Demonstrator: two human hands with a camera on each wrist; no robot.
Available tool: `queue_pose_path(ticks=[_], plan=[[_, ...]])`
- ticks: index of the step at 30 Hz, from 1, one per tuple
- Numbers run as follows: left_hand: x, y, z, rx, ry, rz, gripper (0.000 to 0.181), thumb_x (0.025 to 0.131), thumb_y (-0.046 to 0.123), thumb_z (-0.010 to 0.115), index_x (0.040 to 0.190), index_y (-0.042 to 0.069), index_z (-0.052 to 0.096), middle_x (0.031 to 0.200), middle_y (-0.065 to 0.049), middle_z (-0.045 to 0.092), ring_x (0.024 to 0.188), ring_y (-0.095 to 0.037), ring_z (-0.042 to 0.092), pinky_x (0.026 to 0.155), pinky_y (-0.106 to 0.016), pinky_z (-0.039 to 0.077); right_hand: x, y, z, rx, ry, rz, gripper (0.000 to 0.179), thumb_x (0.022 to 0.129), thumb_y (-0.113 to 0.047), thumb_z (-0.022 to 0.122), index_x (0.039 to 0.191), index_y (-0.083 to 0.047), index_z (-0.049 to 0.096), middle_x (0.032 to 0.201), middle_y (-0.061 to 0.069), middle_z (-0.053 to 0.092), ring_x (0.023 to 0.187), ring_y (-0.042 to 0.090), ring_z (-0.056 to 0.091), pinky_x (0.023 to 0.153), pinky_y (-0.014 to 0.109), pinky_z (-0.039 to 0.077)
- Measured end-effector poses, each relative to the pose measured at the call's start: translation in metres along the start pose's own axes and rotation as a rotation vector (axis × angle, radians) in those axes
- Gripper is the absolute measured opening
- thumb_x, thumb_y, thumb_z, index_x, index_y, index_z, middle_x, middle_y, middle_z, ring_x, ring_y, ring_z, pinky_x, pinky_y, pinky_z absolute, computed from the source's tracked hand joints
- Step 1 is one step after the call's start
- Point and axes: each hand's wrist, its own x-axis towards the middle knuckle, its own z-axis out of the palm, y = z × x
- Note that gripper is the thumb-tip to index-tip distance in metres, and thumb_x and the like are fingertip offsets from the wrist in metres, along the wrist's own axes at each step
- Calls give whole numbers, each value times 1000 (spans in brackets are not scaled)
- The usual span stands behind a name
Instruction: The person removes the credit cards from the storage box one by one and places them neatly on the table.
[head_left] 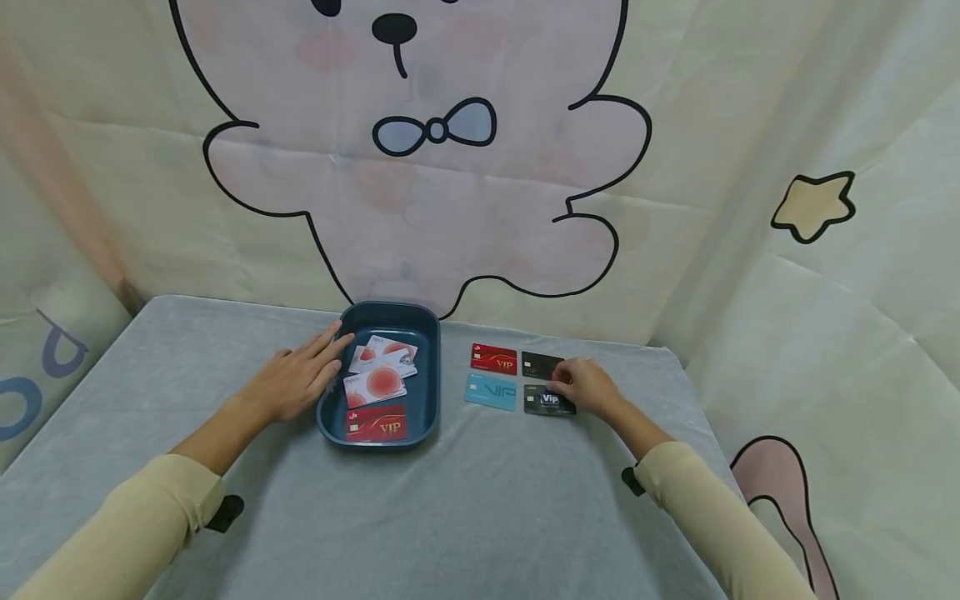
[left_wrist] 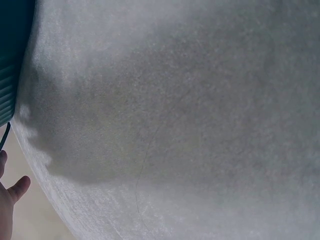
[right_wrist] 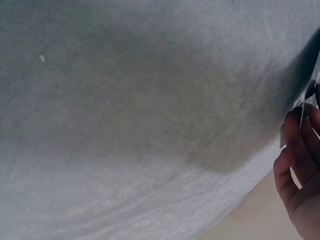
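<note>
In the head view, a blue tray (head_left: 429, 375) holds several white cards with red circles (head_left: 373, 385) and a red VIP card (head_left: 375, 424). My left hand (head_left: 298, 379) rests with its fingers stretched over the tray's left rim. To the right, my right hand (head_left: 588, 386) pinches a dark grey VIP card (head_left: 546, 402) by its upper right part. Just behind that card lies a black card (head_left: 542, 365), partly covered by the fingers. A red VIP card (head_left: 493, 358) and a light blue VIP card (head_left: 490, 392) lie to their left, completing two rows.
A grey cloth (head_left: 465, 500) covers the table. Its far edge meets a hanging curtain (head_left: 705, 208) printed with a cartoon bear. The tray stands near that far edge, left of the laid-out cards.
</note>
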Motion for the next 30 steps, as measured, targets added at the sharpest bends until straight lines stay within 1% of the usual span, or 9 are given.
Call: queue_pose_path(ticks=[4, 9, 14, 20, 24, 27, 30], plan=[[0, 0, 0, 0, 3, 4, 56, 107, 34, 36, 158, 12, 27, 165, -17, 14, 146, -43, 25, 102, -73, 32, -1, -4, -1, -48, -8, 45, 22, 89, -27, 75, 79, -10, 68, 72, -1, 62, 68, 15, 53, 66, 36, 46], [-1, 0, 0, -4, 6, 3, 56, 107, 33, 36, 158, 12, 27, 165, -17, 14, 146, -43, 25, 102, -73, 32, -2, -5, -1, -84, -6, 62, 24, 89, -30, 76, 79, -9, 68, 72, -1, 61, 69, 17, 52, 64, 36, 45], [-1, 1, 0, -5, 5, 3, 56, 107, 34, 36, 158, 12, 28, 165, -17, 15, 146, -43, 25, 101, -73, 32, -2, -4, 1, -121, -26, 87, 28, 89, -35, 75, 83, -8, 70, 73, 0, 61, 69, 17, 52, 64, 35, 45], [-1, 2, 0, -8, 4, 2, 56, 107, 33, 36, 158, 12, 28, 165, -18, 15, 146, -44, 25, 101, -73, 32, 1, -8, -1, -125, -19, 68, 28, 89, -35, 75, 81, -9, 68, 72, 1, 61, 66, 17, 52, 61, 34, 45], [-1, 1, 0, -7, 8, 4, 56, 107, 33, 36, 158, 12, 28, 165, -18, 15, 146, -44, 25, 101, -73, 32, 8, -22, -8, -96, -5, 56, 27, 89, -36, 75, 81, -11, 68, 71, -1, 62, 66, 17, 53, 62, 33, 46], [-1, 0, 1, -3, 10, 3, 56, 107, 34, 36, 158, 12, 28, 165, -18, 15, 146, -43, 25, 101, -73, 33, 16, -38, -14, -48, -8, 22, 25, 90, -35, 74, 87, -11, 71, 76, -1, 65, 71, 17, 56, 66, 33, 49], [-1, 0, 1, -3, 11, 4, 56, 107, 34, 37, 158, 12, 28, 165, -17, 14, 146, -43, 25, 101, -73, 32, 24, -59, -21, 13, -10, -27, 25, 91, -34, 74, 96, -10, 73, 85, -1, 68, 78, 17, 59, 73, 32, 53]])
